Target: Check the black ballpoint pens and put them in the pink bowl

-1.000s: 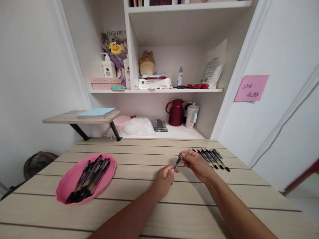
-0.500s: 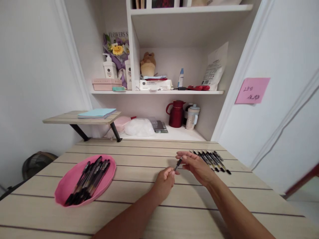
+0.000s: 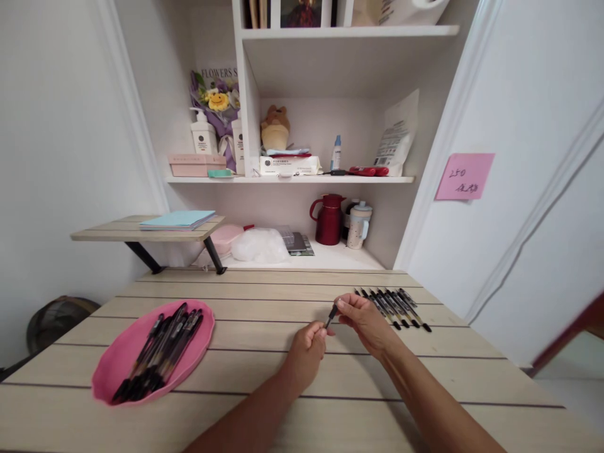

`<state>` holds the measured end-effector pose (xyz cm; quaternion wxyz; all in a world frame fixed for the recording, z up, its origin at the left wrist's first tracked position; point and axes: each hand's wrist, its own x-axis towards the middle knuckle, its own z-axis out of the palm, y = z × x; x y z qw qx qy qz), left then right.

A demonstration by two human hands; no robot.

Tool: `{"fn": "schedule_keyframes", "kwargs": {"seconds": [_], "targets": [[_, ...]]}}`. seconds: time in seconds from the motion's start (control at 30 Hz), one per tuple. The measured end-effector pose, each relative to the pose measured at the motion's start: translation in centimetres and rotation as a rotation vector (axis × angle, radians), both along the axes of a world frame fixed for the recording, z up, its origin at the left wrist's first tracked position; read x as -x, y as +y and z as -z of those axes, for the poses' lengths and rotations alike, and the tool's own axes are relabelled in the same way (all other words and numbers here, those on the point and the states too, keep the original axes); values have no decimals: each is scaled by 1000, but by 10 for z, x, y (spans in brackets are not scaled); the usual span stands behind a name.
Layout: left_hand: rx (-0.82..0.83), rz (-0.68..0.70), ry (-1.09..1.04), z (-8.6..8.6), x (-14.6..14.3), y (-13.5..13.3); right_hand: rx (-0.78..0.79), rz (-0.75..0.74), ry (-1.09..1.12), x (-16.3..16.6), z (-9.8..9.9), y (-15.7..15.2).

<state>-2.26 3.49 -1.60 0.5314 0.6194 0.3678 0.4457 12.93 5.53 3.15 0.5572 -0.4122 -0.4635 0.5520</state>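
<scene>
A gel pen (image 3: 332, 314) with a dark grip is held slanting just above the table between both hands. My left hand (image 3: 306, 353) is closed around its lower part and hides most of the barrel. At the pen's upper end, my right hand (image 3: 365, 322) has thumb and fingers pinched together. To the right of that hand lies a row of several black pens (image 3: 394, 308), side by side on the table. On the left stands a pink tray (image 3: 113, 358) with a wavy rim, and a heap of several black pens (image 3: 165, 349) rests in it.
A small raised shelf (image 3: 104, 230) with blue paper (image 3: 178, 219) stands at the table's back left. Behind the table, a white shelf unit holds a red jug (image 3: 329, 220), a pale cup (image 3: 358, 228) and a plastic bag (image 3: 260, 246). A pink note (image 3: 465, 177) hangs on the right wall.
My right fingers, more spread before, have closed in on the pen's upper end. My left hand keeps its grip. The view has shifted slightly, moving everything a little left and down.
</scene>
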Motion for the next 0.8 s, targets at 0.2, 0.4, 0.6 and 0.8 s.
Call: {"fn": "schedule_keyframes", "kwargs": {"seconds": [0.2,0.4,0.6,0.8], "targets": [[8,10,-15,-1,-2,1,6,-136,106,-3,-3,-3],[21,10,-6,1,-2,2,7,-26,74,1,2,-1],[9,-4,-9,1,-2,3,33,-145,196,4,3,-3],[17,-5,-11,4,-2,3,8,-46,162,3,10,2]]}}
